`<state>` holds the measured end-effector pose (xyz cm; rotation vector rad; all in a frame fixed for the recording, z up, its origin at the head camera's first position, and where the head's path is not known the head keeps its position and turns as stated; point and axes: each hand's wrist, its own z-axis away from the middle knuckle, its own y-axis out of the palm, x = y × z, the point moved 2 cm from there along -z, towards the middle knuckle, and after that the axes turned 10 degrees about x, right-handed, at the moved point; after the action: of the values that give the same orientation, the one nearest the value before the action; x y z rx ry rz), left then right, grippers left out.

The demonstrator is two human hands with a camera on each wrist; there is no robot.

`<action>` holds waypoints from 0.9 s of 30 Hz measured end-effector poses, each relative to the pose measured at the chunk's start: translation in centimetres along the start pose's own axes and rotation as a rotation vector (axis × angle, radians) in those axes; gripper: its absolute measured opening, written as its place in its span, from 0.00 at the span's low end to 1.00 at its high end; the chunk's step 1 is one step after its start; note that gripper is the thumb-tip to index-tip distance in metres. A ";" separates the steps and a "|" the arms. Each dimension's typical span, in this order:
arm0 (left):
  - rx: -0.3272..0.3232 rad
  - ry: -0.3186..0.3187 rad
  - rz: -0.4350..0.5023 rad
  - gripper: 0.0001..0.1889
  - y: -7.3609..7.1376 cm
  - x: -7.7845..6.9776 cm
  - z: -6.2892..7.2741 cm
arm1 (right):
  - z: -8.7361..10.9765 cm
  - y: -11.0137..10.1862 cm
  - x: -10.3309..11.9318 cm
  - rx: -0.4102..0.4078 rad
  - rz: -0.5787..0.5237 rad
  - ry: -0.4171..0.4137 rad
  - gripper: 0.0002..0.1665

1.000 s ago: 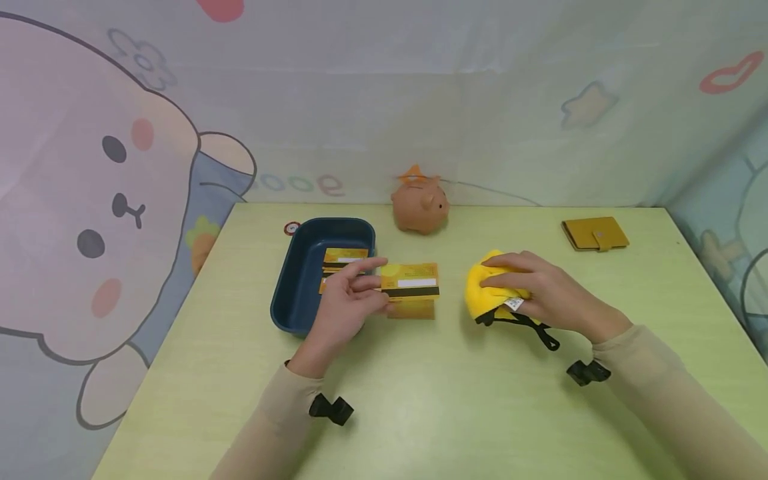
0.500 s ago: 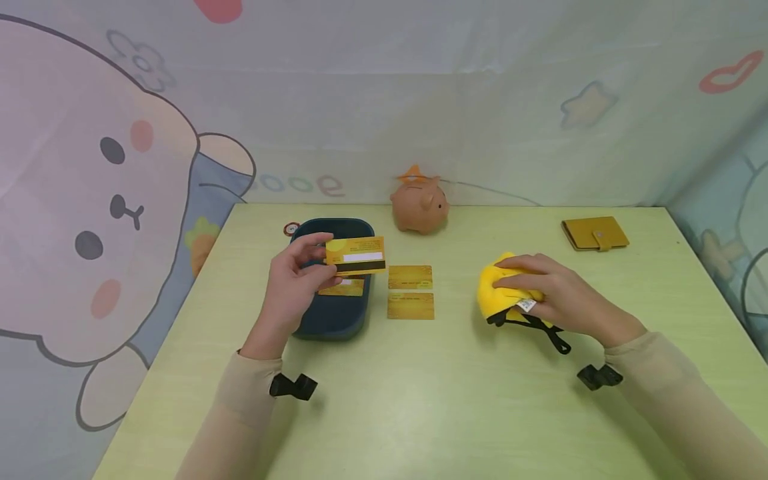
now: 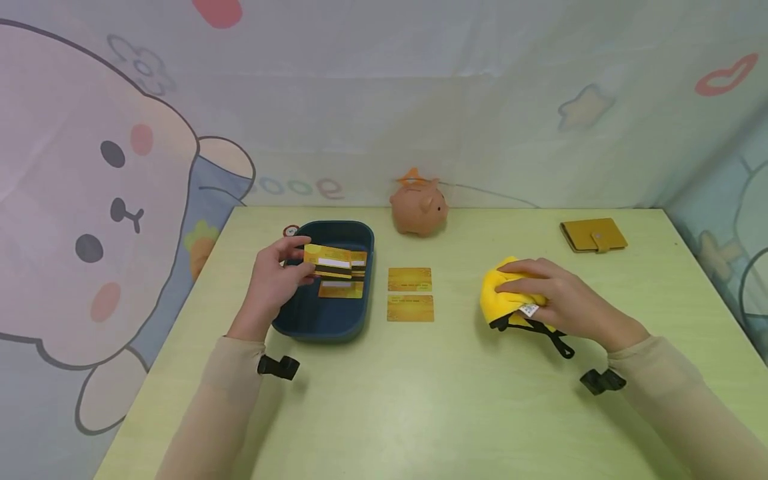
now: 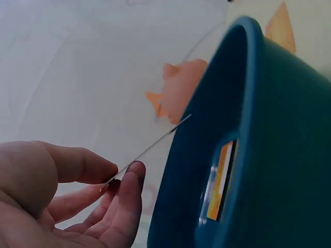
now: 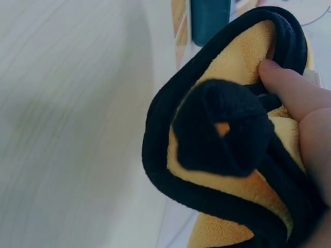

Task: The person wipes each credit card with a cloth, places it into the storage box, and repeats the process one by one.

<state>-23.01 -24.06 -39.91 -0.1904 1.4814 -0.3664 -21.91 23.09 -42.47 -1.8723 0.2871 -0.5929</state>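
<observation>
My left hand [image 3: 267, 283] pinches a yellow bank card [image 3: 329, 261] by its left edge, over the dark blue bin [image 3: 321, 328]. Seen edge-on in the left wrist view, the card [image 4: 155, 144] is a thin line between thumb and fingers. Below it, yellow cards [image 3: 341, 289] lie on the bin's floor, partly covered by the held one. To the right, my right hand [image 3: 561, 293] grips a bunched yellow cloth [image 3: 499, 297] with black trim, a white label and a black hanging loop [image 3: 562, 345]. The right wrist view shows my thumb [image 5: 295, 90] pressing into its folds.
Two yellow cards, an upper one [image 3: 410, 279] and a lower one [image 3: 410, 309], lie beside the bin. Behind them stands a pink piggy bank [image 3: 418, 208]. A mustard wallet [image 3: 594, 235] lies at the back right. A small red-and-white disc [image 3: 291, 230] sits by the bin's back left corner.
My left hand has carried the card leftward from above the two table cards to over the bin. My right hand has shifted slightly right with the yellow cloth.
</observation>
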 end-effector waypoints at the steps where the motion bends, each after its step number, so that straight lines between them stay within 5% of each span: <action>1: 0.009 -0.012 -0.031 0.28 0.0 0.1 -0.1 | 0.0 0.0 0.0 -0.001 -0.003 0.000 0.36; 8: 0.102 -0.092 -0.215 0.27 0.7 0.8 -1.3 | 0.1 0.0 0.0 -0.008 -0.011 -0.006 0.36; 21: 0.210 -0.233 -0.265 0.29 1.7 2.3 -2.9 | 0.2 0.2 0.1 0.005 -0.021 0.014 0.34; 27: 0.226 -0.241 -0.346 0.32 1.7 2.5 -3.1 | 0.4 0.2 0.1 0.009 -0.018 0.021 0.35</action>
<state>-25.75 -23.02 -43.11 -0.3000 1.1576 -0.7602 -21.65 23.29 -42.73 -1.8627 0.2808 -0.6255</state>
